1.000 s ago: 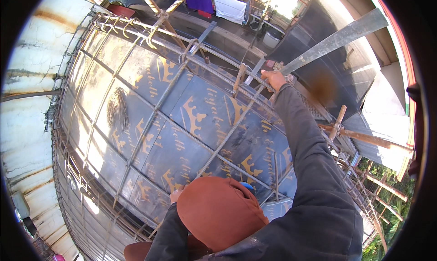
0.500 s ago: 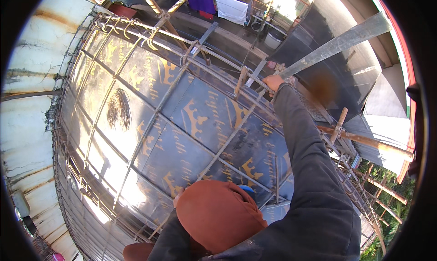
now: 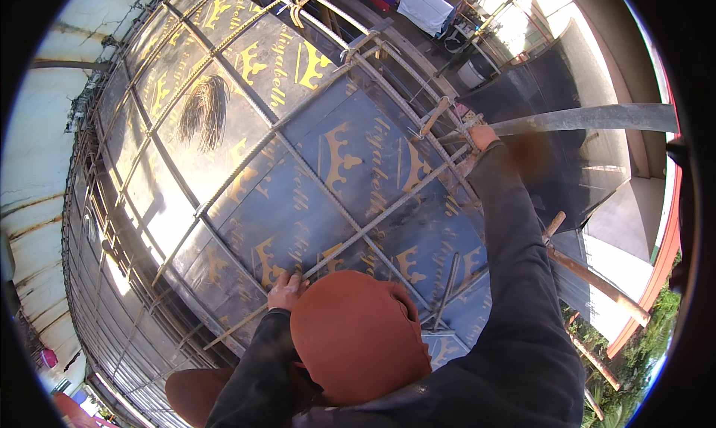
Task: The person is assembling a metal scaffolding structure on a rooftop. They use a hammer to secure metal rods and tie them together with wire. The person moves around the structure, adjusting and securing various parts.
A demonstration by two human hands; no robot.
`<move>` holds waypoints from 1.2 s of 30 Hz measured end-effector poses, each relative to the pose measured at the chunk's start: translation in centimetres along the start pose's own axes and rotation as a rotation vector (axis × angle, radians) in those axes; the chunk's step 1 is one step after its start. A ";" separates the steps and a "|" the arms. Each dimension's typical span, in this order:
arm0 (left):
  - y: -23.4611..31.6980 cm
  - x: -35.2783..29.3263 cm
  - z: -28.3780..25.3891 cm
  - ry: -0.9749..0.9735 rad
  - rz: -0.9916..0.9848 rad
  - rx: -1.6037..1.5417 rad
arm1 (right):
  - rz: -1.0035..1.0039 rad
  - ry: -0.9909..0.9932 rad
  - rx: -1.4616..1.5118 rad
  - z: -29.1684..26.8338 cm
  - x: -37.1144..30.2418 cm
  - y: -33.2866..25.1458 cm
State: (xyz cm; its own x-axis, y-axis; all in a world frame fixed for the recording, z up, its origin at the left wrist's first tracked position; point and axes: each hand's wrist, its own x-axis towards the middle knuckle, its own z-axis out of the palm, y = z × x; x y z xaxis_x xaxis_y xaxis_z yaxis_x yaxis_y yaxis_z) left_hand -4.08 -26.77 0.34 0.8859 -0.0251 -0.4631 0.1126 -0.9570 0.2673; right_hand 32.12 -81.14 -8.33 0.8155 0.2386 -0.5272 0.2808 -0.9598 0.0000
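Note:
My left hand [image 3: 287,291] lies at the panel beside my knee, over the line of a steel reinforcing bar; its fingers are apart. My right hand [image 3: 483,137] is stretched out to the far right edge of the bar grid, fingers closed; what they hold is hidden. A long grey metal strip [image 3: 589,120] runs rightward from beside that hand. A short wooden stick [image 3: 435,117] stands just left of it. Ribbed reinforcing bars [image 3: 358,234] cross in a grid over the dark panel [image 3: 321,204] with yellow crown prints.
My rust-brown clothed knee [image 3: 358,338] covers the lower middle. A bundle of thin tie wires [image 3: 204,111] lies on the panel. A rusty pole [image 3: 600,285] juts out at right above greenery [image 3: 652,346]. A stained white wall [image 3: 30,167] borders the left. Laundry [image 3: 425,7] hangs below, far off.
My view has turned, so the grid and the metal strip appear rotated clockwise. My left hand, mostly hidden before, now shows fully. My right hand stays at the far edge.

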 end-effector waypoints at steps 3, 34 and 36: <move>-0.4 0.2 0.4 0.038 0.005 -0.037 | 0.022 -0.013 0.284 -0.2 0.0 -0.3; -1.9 0.9 -1.5 -0.203 -0.035 -0.062 | 0.326 0.331 0.738 1.6 -1.3 -0.9; -2.1 0.8 -1.1 -0.245 -0.110 -0.045 | 0.105 0.355 0.348 1.8 -0.7 -0.9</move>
State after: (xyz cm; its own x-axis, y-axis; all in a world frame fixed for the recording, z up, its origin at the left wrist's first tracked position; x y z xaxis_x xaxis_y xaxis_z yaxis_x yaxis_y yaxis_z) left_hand -3.17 -24.43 0.31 0.7327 0.0036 -0.6805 0.2269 -0.9441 0.2393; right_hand 30.39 -80.69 -9.47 0.9690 0.1153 -0.2183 0.0516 -0.9593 -0.2776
